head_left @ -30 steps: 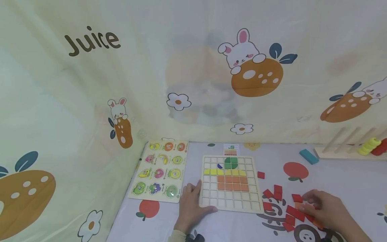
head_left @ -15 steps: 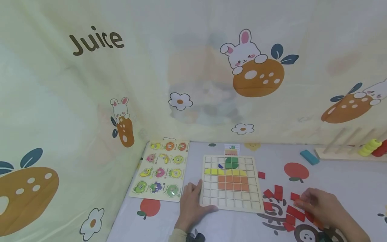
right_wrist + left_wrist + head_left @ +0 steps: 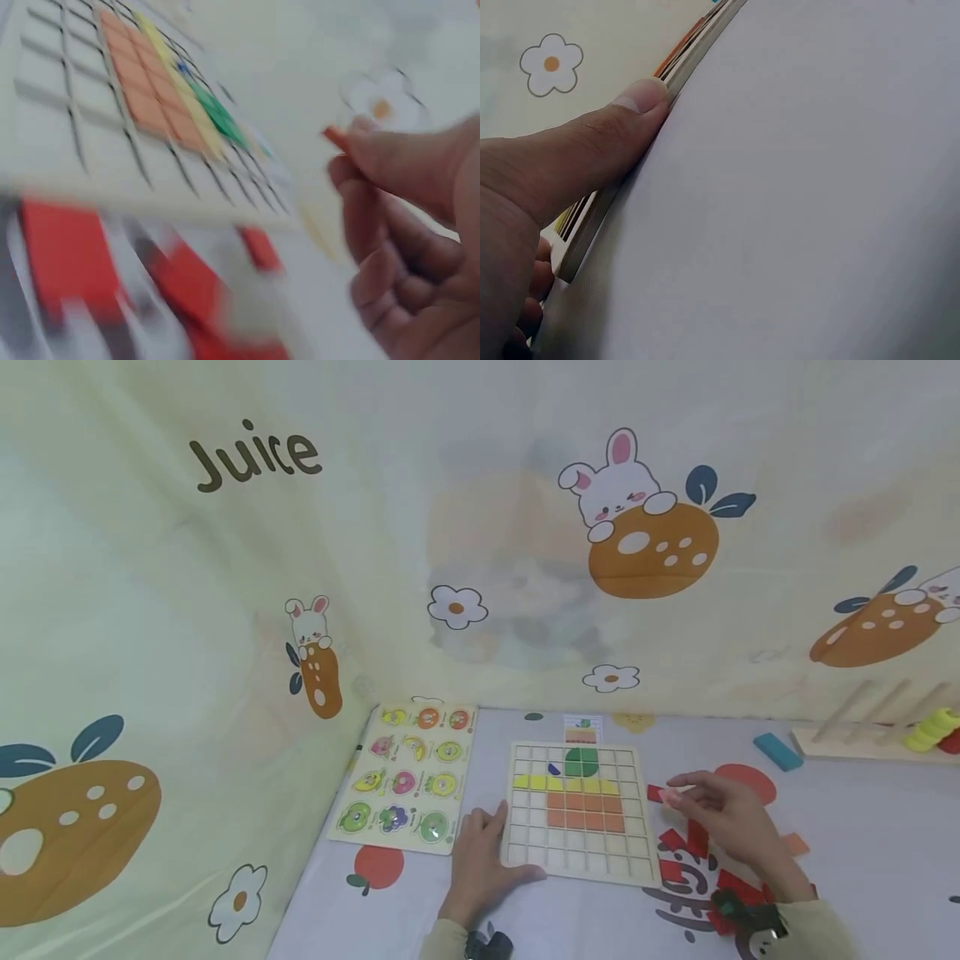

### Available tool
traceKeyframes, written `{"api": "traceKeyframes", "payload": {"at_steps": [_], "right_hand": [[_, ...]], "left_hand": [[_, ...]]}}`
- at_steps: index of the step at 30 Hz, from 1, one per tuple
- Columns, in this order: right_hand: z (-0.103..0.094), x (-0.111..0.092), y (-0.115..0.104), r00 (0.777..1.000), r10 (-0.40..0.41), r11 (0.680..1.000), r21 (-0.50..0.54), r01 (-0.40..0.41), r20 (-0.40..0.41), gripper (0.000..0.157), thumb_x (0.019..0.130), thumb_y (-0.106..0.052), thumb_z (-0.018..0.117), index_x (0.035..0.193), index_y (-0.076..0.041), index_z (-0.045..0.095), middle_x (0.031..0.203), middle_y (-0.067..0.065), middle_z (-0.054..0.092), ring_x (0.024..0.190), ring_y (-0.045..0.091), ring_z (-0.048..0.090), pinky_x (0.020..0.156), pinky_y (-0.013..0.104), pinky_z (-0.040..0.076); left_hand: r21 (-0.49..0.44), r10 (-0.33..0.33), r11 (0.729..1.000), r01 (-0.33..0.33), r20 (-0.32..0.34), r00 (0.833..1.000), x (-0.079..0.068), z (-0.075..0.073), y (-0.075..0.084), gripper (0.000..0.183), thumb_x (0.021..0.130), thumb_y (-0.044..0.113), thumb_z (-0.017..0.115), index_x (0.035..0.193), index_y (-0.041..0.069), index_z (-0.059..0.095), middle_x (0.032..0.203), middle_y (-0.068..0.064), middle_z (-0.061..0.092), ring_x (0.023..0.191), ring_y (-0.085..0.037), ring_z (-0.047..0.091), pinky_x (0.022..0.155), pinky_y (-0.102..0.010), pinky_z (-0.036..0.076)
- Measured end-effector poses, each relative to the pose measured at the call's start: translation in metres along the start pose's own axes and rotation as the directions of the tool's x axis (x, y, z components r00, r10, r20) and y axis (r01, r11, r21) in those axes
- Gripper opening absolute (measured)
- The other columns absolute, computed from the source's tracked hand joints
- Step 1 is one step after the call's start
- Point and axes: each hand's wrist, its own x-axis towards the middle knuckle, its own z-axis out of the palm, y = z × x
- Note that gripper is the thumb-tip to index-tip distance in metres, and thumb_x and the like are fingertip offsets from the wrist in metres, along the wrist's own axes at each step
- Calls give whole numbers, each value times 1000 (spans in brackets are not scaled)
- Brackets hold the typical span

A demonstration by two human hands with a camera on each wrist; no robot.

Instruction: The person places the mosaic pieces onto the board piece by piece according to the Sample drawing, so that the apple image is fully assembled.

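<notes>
Your right hand pinches an orange tile | probably light, stiff; hold edges | left hand spread against grid board

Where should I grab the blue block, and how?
Probably pinch the blue block across its narrow middle, coming from above and the near side: it lies flat and longish, and the wooden rack sits close on its right.

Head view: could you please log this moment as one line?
left hand: touches grid board; right hand: pinches orange tile; red tiles: beside board
</notes>
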Motion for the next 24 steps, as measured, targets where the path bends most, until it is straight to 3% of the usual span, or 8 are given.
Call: {"api": "traceKeyframes", "payload": {"at_steps": [4, 9, 16, 24], "right_hand": [[37, 12, -22, 999, -10, 997, 73, 13, -35, 52, 94, -47, 80, 134, -14, 72, 111, 10, 80, 96, 25, 74, 73, 29, 52], [78, 26, -50, 997, -73, 992, 105, 72, 8, 42, 92, -33, 85, 129, -16, 74, 108, 4, 80, 100, 23, 74, 87, 34, 54], [121, 36, -80, 980, -198, 980, 38, 198, 18, 31, 91, -28, 85, 118, -14, 78, 112, 3, 73, 98, 21, 60, 84, 35, 52], [143, 36, -90, 986, -162, 977, -134, 166, 45, 30, 88, -25, 87, 117, -17, 82, 109, 3, 67, 99, 22, 56, 88, 44, 50]], "left_hand": [[-11, -10, 1000, 10, 3, 1000, 0, 0, 1, 124, 59, 70, 94, 162, 21, 45, 101, 10, 38, 92, -7, 32, 74, -24, 30], [-12, -1, 1000, 1, -3, 1000, 0, -2, 1, 123, 60, 69, 94, 162, 19, 46, 100, 9, 38, 92, -7, 32, 74, -25, 30], [-3, -20, 1000, 20, 15, 1000, 4, -2, 2, 124, 60, 73, 92, 163, 23, 44, 102, 10, 39, 92, -7, 34, 74, -24, 31], [12, -29, 1000, 28, 19, 999, 3, -2, 1, 122, 61, 72, 92, 163, 25, 44, 102, 10, 39, 93, -6, 34, 74, -24, 31]]}}
